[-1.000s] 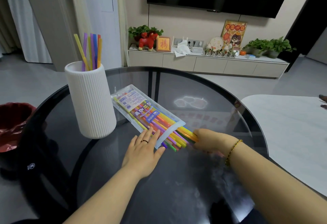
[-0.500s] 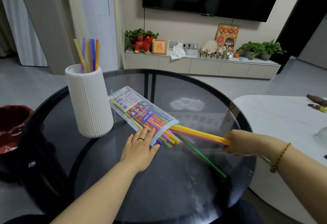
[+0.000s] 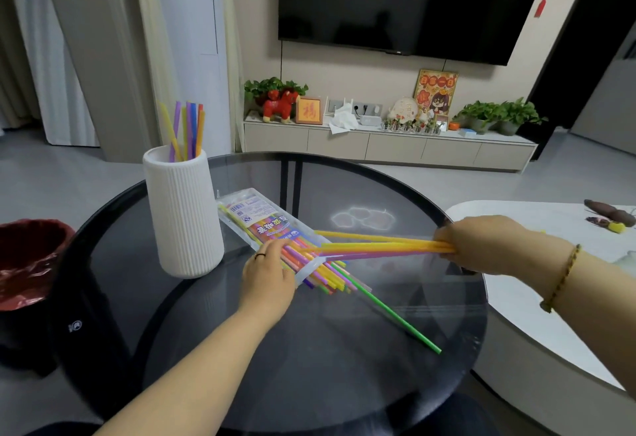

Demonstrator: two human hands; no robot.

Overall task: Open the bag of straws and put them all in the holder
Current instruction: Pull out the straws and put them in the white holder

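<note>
A clear bag of coloured straws lies flat on the round dark glass table, its open end toward me with straw ends sticking out. My left hand presses flat on the bag near that open end. My right hand grips a bundle of yellow, orange and purple straws, held clear of the bag and pointing back at it. A single green straw lies loose on the glass. The white ribbed holder stands left of the bag with several straws in it.
A red-lined bin sits at the far left beside the table. A white oval table adjoins on the right with small items on it. A TV cabinet with plants and ornaments runs along the back wall.
My right hand has pulled a bundle of straws out of the bag to the right. A green straw came out and lies on the glass. My left hand stayed on the bag.
</note>
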